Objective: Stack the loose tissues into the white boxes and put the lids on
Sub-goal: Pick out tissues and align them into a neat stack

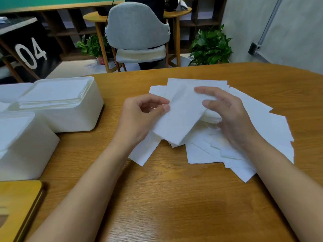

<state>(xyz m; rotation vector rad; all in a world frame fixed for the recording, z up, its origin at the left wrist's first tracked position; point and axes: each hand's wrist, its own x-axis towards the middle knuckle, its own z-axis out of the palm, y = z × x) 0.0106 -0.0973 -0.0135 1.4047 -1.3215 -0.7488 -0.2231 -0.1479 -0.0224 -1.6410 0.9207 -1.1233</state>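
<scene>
Left hand: your left hand (141,116) pinches the left edge of one thin white paper tissue sheet (180,119) between thumb and forefinger, with the other fingers curled in. It probably takes only the edge so that one sheet comes away alone.
Right hand: your right hand (234,123) lies over the pile with the forefinger straight and the thumb on the same sheet. A small squared stack sits under it, but I cannot tell if the fingers close round that stack.
Held sheet: it is lifted and tilted above the heap, its lower corner hanging toward you.
Loose tissues: the scattered heap of white sheets (272,130) is spread on the brown wooden bench (157,198), right of centre and well apart from the boxes.
Far box: the white rounded plastic box (73,116) stands at your left – it holds a flat stack up to the rim, and it has no lid.
Near box: a second white plastic box (26,154) stands just in front of it, also uncovered.
Lid: a yellow wooden lid (17,203) lies at the bench corner, near the boxes – ready for closing, I judge.
Step in hand: I think you are squaring sheets together before you carry them left.
Risk: the sheets are light and cling, so two may lift as one.
</scene>
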